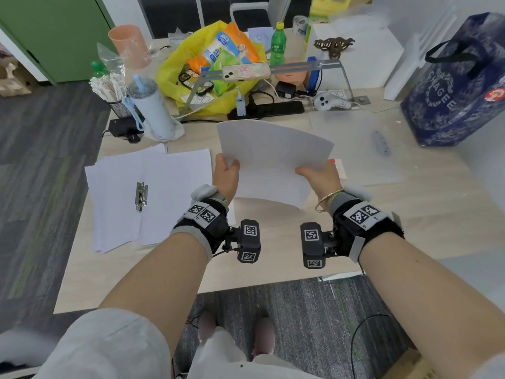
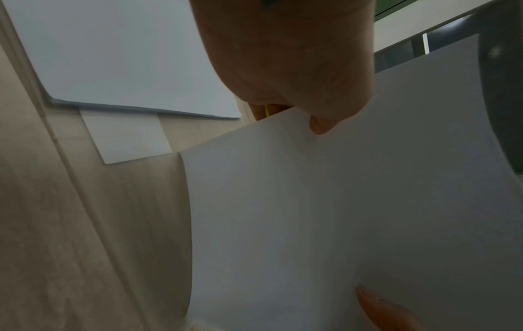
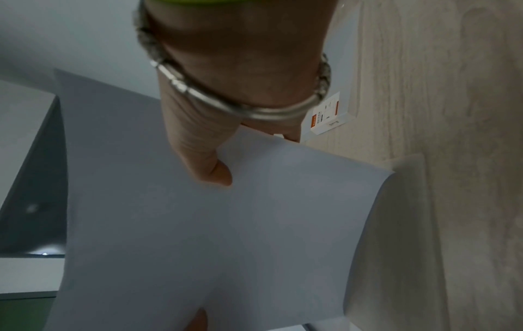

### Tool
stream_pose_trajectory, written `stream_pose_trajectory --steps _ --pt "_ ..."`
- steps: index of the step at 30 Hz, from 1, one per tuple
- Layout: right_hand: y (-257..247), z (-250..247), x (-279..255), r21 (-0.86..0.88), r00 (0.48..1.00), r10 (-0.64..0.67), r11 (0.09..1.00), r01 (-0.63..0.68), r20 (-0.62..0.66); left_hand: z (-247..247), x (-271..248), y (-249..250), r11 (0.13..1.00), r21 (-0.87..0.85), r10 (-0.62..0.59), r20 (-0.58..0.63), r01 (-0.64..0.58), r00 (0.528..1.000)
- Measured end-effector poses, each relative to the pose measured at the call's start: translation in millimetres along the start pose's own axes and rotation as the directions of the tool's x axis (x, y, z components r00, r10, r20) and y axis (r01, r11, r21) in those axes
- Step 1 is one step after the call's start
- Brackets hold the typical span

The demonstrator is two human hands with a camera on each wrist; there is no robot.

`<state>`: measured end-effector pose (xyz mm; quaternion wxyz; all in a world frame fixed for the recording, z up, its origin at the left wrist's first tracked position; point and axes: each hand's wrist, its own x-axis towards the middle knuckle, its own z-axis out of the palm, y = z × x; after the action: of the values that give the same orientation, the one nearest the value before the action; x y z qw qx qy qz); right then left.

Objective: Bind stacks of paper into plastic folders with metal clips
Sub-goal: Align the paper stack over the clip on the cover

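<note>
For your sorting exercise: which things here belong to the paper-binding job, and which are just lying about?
Job:
paper stack, held by left hand and right hand
loose sheets
metal clip
plastic folder

Lying about:
yellow bag
phone
green bottle
tumbler
blue bag
</note>
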<state>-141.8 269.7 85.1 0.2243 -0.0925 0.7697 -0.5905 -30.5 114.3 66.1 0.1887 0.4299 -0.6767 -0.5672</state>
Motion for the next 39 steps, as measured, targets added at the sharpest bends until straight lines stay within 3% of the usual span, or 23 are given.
stream_pose_trajectory --steps 7,14,21,27,32,36,39 --pt "18 5 5 -0.063 0.994 0.111 0.992 -0.11 0.004 5 2 -3 0.997 0.08 -0.016 0.007 0.015 1.0" --pt "14 -2 21 0.032 0.991 0.096 0.995 -0.094 -0.089 9 3 3 0.992 0.118 0.031 0.056 -0.038 0.998" --pt "14 4 34 -0.055 0.997 0.075 0.996 -0.076 -0.018 2 9 0 0.993 0.115 -0.008 0.071 -0.001 0.997" --pt "29 12 41 -0.227 0.998 0.037 0.973 -0.05 -0.058 7 23 -19 0.96 0.242 -0.162 0.073 0.14 0.984" --pt "46 21 45 -0.389 0.998 0.058 0.92 -0.056 -0.006 15 32 -38 0.911 0.332 -0.294 0.1 0.246 0.951" --pt "57 29 56 -0.521 0.991 0.124 0.849 -0.085 0.041 19 36 -38 0.921 0.334 -0.239 0.084 0.198 0.967" --pt "64 35 67 -0.564 0.982 0.173 0.82 -0.102 0.074 20 47 -46 0.891 0.428 -0.239 0.161 0.15 0.958"
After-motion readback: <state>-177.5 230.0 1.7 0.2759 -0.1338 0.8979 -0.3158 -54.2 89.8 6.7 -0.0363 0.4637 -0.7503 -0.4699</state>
